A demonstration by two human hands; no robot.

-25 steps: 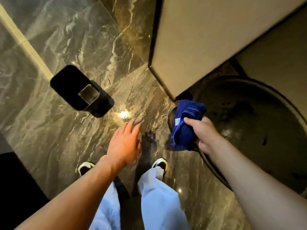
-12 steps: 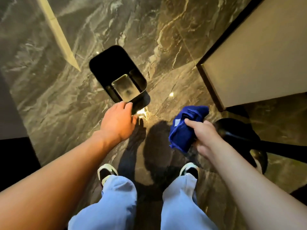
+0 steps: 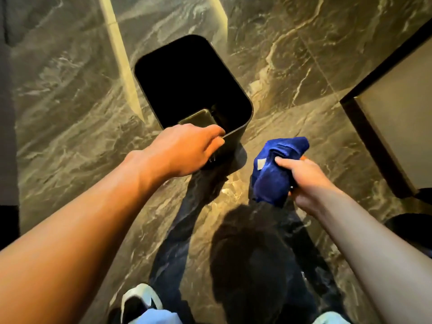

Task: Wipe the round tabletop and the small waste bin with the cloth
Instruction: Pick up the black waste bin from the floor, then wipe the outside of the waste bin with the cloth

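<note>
A: Head view, looking down. The small waste bin (image 3: 194, 83) — black, rectangular with rounded corners, open at the top — stands on the dark marble floor (image 3: 70, 94). How should it handle?

B: Judged from its thin wall and what looks like an empty interior, it is probably light and stiff, with a smooth surface that may slip under a loose hold. The near rim is the natural place to take it, fingers hooked over the edge.

A: And the left hand (image 3: 184, 150)?

B: Curled over that near rim, fingers bent at the edge. It touches the bin, though whether the grip is fully closed cannot be told, since the fingertips are hidden behind the rim.

A: The cloth (image 3: 275, 169)?

B: Blue, soft and bunched — it will drape and fold under pressure, so it needs a full fist. The right hand (image 3: 304, 181) is closed round it, thumb on top, a loose tail hanging below.

A: Relative positions?

B: The bin lies ahead of both hands. The cloth hangs just beside the bin's near right corner, apart from it and not yet on its surface. The round tabletop cannot be made out here; a pale panel (image 3: 402, 118) sits at right
</note>
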